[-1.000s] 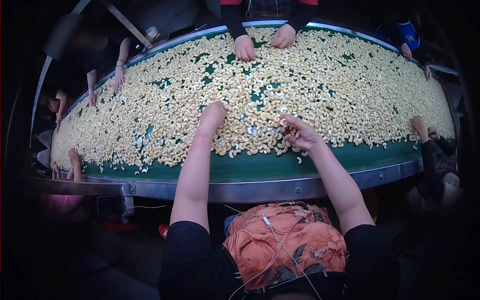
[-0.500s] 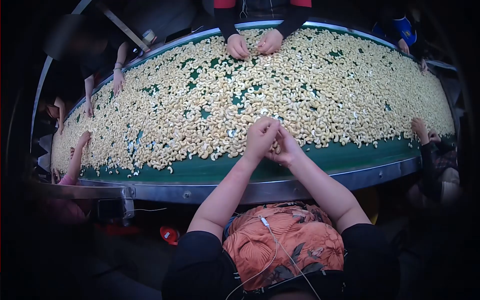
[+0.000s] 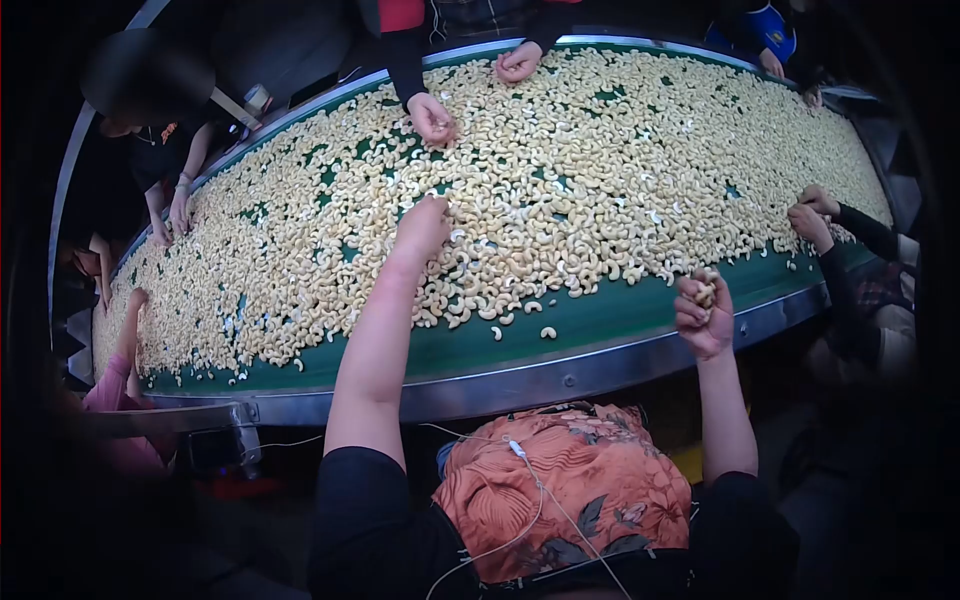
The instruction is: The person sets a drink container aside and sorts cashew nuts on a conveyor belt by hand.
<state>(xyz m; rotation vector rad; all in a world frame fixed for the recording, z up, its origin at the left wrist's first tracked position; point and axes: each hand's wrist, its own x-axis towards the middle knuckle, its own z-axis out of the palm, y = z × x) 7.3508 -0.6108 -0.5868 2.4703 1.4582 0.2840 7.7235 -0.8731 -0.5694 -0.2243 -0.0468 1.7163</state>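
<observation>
The left hand is down among the cashews, fingers bent toward the nuts; whether anything is pinched there I cannot tell, as the fingertips are hidden. The step on that side looks like picking by hand from the loose layer. The right hand is curled around a small handful of cashews, so its part seems to be holding nuts apart from the rest. The next move appears to call for a light fingertip pinch on the left, and on the right a grip snug enough that no nut slips out.

As for where the nuts lie, the layer spreads out left of the left hand, surrounds its fingers, and carries on past them to the space beyond the right hand. Farther out from the left hand, a co-worker's hand is at the nuts too. Between the person's two hands, nearer the body, a few stray cashews sit on the bare strip of the green belt. The right hand is on the body side of the layer's edge, overlapping the metal rail in view
</observation>
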